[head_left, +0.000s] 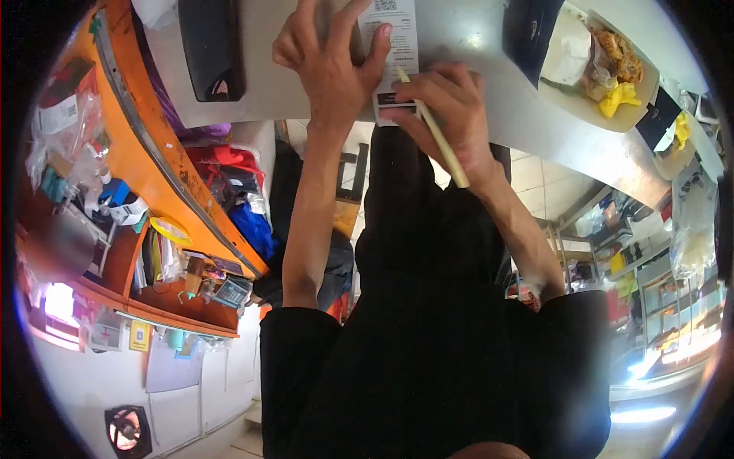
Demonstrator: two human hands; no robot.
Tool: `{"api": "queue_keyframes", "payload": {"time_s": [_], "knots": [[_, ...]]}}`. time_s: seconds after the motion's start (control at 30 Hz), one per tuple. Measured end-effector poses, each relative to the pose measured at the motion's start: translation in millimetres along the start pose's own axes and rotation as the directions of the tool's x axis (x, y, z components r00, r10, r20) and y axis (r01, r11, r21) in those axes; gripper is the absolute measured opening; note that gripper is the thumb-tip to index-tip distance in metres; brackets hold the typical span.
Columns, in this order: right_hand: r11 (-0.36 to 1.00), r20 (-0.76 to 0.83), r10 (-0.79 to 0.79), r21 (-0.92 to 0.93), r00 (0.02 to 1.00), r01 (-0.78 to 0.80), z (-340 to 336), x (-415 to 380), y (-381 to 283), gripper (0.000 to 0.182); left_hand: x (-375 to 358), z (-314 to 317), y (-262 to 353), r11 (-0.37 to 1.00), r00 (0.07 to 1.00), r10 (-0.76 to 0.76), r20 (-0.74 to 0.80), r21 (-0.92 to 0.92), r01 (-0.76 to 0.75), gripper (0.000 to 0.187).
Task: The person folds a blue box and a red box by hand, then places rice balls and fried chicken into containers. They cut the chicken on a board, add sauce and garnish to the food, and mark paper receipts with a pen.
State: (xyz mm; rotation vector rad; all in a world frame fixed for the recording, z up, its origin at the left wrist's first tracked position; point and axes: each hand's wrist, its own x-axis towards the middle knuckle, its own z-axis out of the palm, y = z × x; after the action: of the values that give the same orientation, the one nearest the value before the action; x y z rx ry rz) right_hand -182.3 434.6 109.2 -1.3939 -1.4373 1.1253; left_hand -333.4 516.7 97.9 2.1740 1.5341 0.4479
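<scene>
A narrow white printed paper strip (401, 46) with a QR code at its top lies on the grey table (283, 92), close to the front edge. My left hand (329, 65) presses on it from the left, fingers spread and the thumb on the paper. In my right hand (451, 107) is a slim pale yellow stick-shaped tool (440, 145), tilted, its thin end pointing up towards the paper. The right thumb and fingers rest by the strip's lower end, where a dark printed block (394, 99) shows. The exact kind of tool cannot be made out.
A black flat case (210, 53) lies on the table's left. To the right stands an open carton (562, 96) with bread and yellow crumpled pieces, beside dark folders (529, 34). An orange counter (153, 107) with a cluttered shelf (187, 302) curves along the left.
</scene>
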Motion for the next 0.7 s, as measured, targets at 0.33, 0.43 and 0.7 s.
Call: {"api": "queue_keyframes", "payload": {"time_s": [0.33,0.43,0.7], "knots": [[0.87,-0.352,-0.002,-0.462,0.936,-0.172,-14,0,3,0.037,25,-30,-26,0.857,0.842,0.457,0.284,0.111,-0.503,0.025],[0.873,-0.353,-0.096,-0.48,0.931,-0.092,-17,20,10,0.037,-9,-44,-32,0.928,0.897,0.297,0.328,0.122,-0.352,0.014],[0.896,-0.2,-0.002,-0.436,0.98,-0.087,4,62,32,0.05,-47,-36,-7,0.997,0.913,-0.054,0.405,0.079,0.024,0.022]]}}
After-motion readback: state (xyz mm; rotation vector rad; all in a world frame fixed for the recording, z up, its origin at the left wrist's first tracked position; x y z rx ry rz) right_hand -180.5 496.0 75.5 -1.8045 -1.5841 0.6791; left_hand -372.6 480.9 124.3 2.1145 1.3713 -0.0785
